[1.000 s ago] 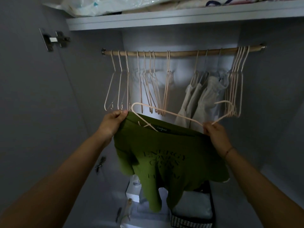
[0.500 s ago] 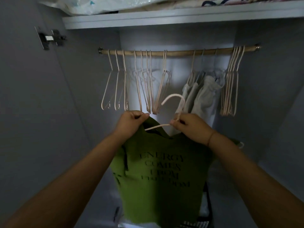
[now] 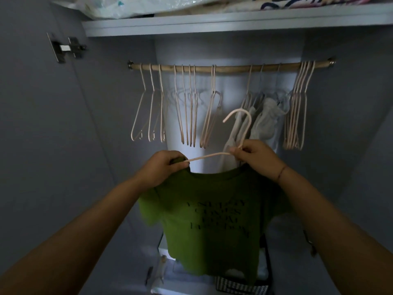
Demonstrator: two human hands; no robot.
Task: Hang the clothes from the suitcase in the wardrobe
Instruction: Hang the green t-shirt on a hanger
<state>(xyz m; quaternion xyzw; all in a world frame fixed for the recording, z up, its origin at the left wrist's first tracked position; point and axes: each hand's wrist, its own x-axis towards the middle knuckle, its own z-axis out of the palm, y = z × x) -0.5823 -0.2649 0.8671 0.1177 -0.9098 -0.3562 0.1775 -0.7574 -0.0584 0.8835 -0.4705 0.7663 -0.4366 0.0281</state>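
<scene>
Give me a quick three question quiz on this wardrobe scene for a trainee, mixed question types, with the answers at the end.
1. True or false: the green T-shirt already hangs from the wooden rail.
2. What does the right hand pinch? A) the hanger, just below its hook B) the T-shirt's hem C) the rail
3. Fill in: the light clothes already hanging sit toward the rail's ____ end.
Key: 1 false; 2 A; 3 right.
</scene>
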